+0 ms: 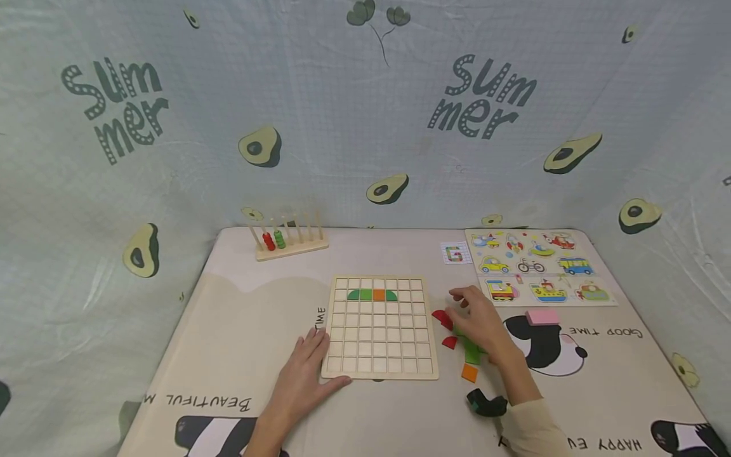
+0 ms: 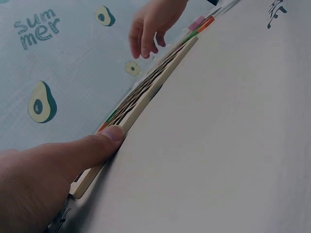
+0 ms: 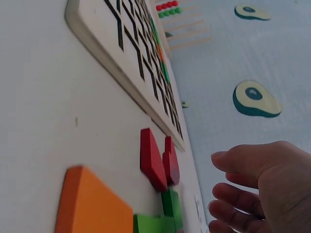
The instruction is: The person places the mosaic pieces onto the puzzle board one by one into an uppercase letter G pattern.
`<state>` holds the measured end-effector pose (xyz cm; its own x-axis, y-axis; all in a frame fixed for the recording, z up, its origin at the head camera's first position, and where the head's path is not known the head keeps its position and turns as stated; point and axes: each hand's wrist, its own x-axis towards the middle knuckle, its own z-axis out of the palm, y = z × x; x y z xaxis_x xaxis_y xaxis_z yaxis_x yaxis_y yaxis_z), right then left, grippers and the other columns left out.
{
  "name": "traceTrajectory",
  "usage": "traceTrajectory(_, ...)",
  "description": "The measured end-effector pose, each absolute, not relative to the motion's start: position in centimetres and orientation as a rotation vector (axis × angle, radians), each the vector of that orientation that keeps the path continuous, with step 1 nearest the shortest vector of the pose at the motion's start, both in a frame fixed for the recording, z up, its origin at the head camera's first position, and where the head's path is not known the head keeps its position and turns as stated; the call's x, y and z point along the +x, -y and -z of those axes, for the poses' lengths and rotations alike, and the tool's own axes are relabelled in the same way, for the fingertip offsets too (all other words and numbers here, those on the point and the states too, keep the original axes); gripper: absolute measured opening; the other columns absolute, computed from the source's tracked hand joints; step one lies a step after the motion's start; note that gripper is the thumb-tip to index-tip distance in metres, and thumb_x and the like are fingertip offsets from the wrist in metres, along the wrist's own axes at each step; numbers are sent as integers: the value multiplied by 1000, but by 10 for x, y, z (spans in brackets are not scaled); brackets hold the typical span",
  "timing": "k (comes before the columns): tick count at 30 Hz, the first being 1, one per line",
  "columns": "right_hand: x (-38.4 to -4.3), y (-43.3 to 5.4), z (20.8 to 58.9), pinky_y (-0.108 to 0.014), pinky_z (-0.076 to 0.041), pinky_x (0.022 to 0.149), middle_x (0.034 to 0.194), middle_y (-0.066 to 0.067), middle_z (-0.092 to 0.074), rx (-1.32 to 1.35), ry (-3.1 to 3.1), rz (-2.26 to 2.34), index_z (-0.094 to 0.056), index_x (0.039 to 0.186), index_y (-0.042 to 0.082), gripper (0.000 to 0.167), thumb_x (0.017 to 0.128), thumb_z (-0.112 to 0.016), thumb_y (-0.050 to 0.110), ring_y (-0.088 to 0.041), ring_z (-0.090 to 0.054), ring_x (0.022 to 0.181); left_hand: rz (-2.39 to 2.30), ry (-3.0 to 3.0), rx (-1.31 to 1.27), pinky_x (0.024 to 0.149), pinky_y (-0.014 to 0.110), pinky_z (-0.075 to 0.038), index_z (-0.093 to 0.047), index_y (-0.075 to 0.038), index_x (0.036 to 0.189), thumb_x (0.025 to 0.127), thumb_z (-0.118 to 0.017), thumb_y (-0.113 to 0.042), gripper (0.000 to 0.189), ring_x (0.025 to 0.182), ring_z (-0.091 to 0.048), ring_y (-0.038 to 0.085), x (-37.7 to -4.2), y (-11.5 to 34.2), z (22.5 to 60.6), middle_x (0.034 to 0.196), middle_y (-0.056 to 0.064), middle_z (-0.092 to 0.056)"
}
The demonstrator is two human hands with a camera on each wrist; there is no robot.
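Observation:
A wooden grid board (image 1: pixel 377 376) lies on the table. Its second row from the back carries a light green square (image 1: pixel 366 294) and an orange square (image 1: pixel 379 294), flanked by dark green rounded pieces. My left hand (image 1: pixel 305 374) rests at the board's near left corner; in the left wrist view the thumb (image 2: pixel 114 133) touches its edge. To the right, my right hand (image 1: pixel 476 320) hovers over loose pieces, fingers loosely bent, nothing between them. Below are red pieces (image 3: pixel 151 160), green pieces (image 1: pixel 471 352), partly hidden by the hand, and an orange square (image 3: pixel 92 206).
A peg stand with red and green beads (image 1: pixel 291 244) stands at the back left. A pattern card (image 1: pixel 455 253) and a vehicle picture board (image 1: pixel 537 296) lie at the back right. A pink block (image 1: pixel 543 317) and a dark curved object (image 1: pixel 487 404) are near my right arm.

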<state>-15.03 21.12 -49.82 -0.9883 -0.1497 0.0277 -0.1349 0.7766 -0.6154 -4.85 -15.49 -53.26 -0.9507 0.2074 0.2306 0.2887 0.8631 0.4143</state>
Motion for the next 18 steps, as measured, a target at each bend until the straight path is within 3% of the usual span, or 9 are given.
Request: traceTrajectory(18,-131,-239,508,-49,-58,96,120,-9,-62,-282,-2896,857,-66,125,8,40,91,-73,27,-22,-55,102,675,2866,-378,124,47,-33,-57,3,138,76,-78,-58,90,144,-44,35,-49,154,533,150,17,-52)
